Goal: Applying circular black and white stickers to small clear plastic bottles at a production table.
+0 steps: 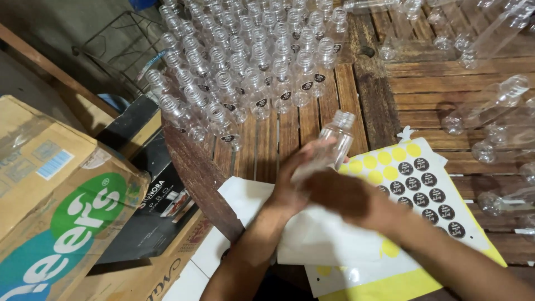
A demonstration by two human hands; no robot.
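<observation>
My left hand grips a small clear plastic bottle, tilted with its open threaded neck up and to the right. My right hand crosses in front and presses on the bottle's lower body; both hands are motion-blurred. Just right of them lies a yellow sticker sheet with several round black labels and several bare yellow spots. Beneath my hands rest white backing sheets on the wooden slatted table.
Several upright clear bottles with black round labels crowd the table's far left. Unlabelled bottles lie on their sides at right. Cardboard boxes and a black box sit left, below the table edge.
</observation>
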